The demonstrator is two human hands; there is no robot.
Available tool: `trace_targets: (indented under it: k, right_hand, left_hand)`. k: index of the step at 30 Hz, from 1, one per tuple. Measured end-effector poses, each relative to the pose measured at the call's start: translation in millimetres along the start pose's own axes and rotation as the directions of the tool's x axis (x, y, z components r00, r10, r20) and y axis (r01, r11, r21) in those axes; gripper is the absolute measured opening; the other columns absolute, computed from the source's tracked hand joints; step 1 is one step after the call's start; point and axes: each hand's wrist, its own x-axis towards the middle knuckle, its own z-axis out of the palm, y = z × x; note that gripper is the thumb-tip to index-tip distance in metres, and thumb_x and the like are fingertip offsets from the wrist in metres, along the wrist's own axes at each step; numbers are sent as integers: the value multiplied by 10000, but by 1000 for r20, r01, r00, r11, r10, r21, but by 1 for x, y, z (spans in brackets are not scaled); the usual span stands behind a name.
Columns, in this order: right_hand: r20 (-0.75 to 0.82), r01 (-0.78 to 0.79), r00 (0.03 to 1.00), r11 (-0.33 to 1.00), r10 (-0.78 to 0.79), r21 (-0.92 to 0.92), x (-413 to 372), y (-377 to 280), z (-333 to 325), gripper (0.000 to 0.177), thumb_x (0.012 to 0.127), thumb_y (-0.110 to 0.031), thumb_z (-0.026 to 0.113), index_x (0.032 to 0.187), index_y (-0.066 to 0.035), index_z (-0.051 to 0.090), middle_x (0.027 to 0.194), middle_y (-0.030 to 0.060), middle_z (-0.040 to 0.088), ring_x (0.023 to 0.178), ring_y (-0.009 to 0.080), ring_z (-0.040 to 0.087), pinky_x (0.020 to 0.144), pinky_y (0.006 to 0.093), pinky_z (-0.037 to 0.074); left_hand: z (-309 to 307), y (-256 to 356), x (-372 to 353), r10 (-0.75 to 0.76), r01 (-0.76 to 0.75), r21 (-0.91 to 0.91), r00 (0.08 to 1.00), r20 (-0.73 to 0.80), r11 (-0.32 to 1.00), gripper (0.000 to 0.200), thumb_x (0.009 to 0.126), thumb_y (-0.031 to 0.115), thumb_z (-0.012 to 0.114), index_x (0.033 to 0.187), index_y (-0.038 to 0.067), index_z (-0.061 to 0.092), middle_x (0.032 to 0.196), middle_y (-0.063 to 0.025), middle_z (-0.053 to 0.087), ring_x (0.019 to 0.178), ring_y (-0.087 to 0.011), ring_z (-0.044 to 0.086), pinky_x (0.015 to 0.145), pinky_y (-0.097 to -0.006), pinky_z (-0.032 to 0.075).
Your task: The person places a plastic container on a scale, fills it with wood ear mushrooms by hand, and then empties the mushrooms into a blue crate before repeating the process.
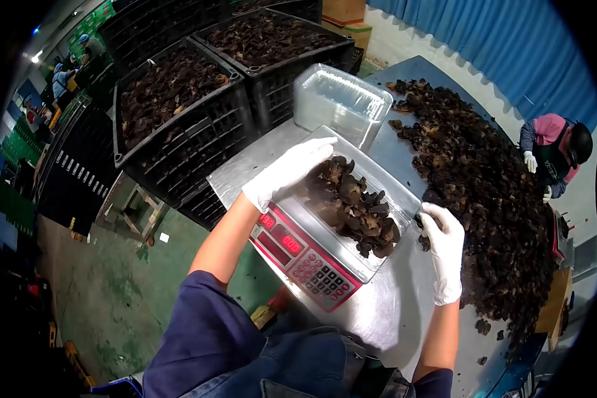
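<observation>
A clear plastic tray [398, 192] lies on a red-and-white digital scale [322, 275] with lit red digits. Dark brown, frilly pieces of black fungus [358, 209] are heaped in the tray. My left hand [292, 171], in a white glove, lies along the tray's left end with its fingers stretched out toward the far corner; its thumb is mostly hidden. Beside the tray's right corner, my white-gloved right hand [444, 245] has its fingers curled together, with a small dark piece of fungus at the fingertips.
Stacked clear trays [345, 99] stand behind the scale on the metal table [385, 318]. A long fungus pile [484, 219] covers the right-hand table. Black crates [179, 149] full of fungus rise at the left. A co-worker [554, 149] in white gloves works across the pile.
</observation>
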Motion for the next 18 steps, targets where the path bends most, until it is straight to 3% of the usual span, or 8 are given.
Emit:
trace_targets:
  k: [1, 5, 6, 7, 9, 10, 15, 18]
  right_hand:
    - [-4, -36, 999, 999, 36, -15, -4, 6, -3, 172, 887, -37, 660, 1045, 17, 703, 919, 33, 670, 827, 92, 599, 769, 226, 473]
    - [-47, -85, 995, 996, 86, 31, -21, 34, -12, 159, 897, -19, 662, 1042, 35, 698, 941, 32, 669, 862, 97, 604, 784, 221, 474]
    - [-73, -88, 993, 995, 91, 43, -24, 48, -12, 172, 899, -17, 668, 1063, 21, 702, 948, 28, 671, 854, 103, 607, 780, 224, 477]
    - [-59, -32, 998, 999, 32, 11, -28, 58, -14, 232, 904, -7, 653, 1134, 4, 684, 1053, 37, 655, 921, 111, 600, 817, 234, 475]
    - [-137, -22, 990, 999, 28, 50, -38, 66, -3, 328, 900, 22, 631, 1225, -19, 646, 1193, 47, 611, 1054, 139, 577, 896, 253, 455]
    - [-119, -45, 992, 998, 40, -38, -41, 65, 0, 412, 908, -22, 624, 1318, -25, 582, 1322, 79, 546, 1223, 197, 509, 1031, 300, 397]
    - [-21, -283, 955, 931, 295, 229, -55, 52, 33, 615, 1004, -263, 537, 1527, -21, 319, 1587, 168, 302, 1472, 264, 269, 1198, 351, 195]
    - [17, -254, 953, 770, 302, 585, -57, 63, 49, 500, 1045, -320, 481, 1425, 4, 454, 1403, 135, 520, 1262, 217, 504, 1066, 346, 388]
  left_hand:
    - [-1, 0, -2, -15, 10, -99, 999, -49, 995, 505, 1043, 350, 487, 1416, 10, 495, 1410, -109, 545, 1308, -197, 476, 1119, -320, 341]
    - [-23, -29, 4, 192, -188, 43, 974, -124, 981, 400, 1027, 246, 528, 1347, 8, 562, 1325, -93, 602, 1211, -188, 548, 1035, -311, 433]
    - [-18, -13, 0, -117, 54, -301, 973, -197, 952, 393, 1018, 244, 549, 1326, 0, 570, 1280, -87, 625, 1179, -183, 569, 1003, -300, 456]
    - [-22, -23, 0, -124, 58, -298, 971, -206, 953, 393, 1018, 244, 549, 1326, 0, 570, 1280, -87, 625, 1179, -183, 569, 1003, -300, 456]
    - [-25, -42, 4, 204, -136, 359, 966, -161, 923, 395, 1024, 275, 547, 1310, 4, 582, 1251, -74, 635, 1162, -169, 570, 1009, -288, 447]
    - [-21, -43, 8, -110, 93, -94, 975, -192, 991, 406, 1029, 309, 541, 1301, 11, 590, 1231, -62, 640, 1137, -152, 569, 1010, -286, 440]
    - [4, -65, 2, 30, -44, -107, 990, -135, 993, 427, 1037, 329, 511, 1307, 7, 588, 1257, -82, 637, 1136, -151, 563, 1015, -307, 428]
    - [28, -40, -7, 71, -44, 148, 981, -183, 988, 521, 1006, 388, 504, 1280, -48, 583, 1277, -230, 623, 1150, -323, 608, 1008, -363, 442]
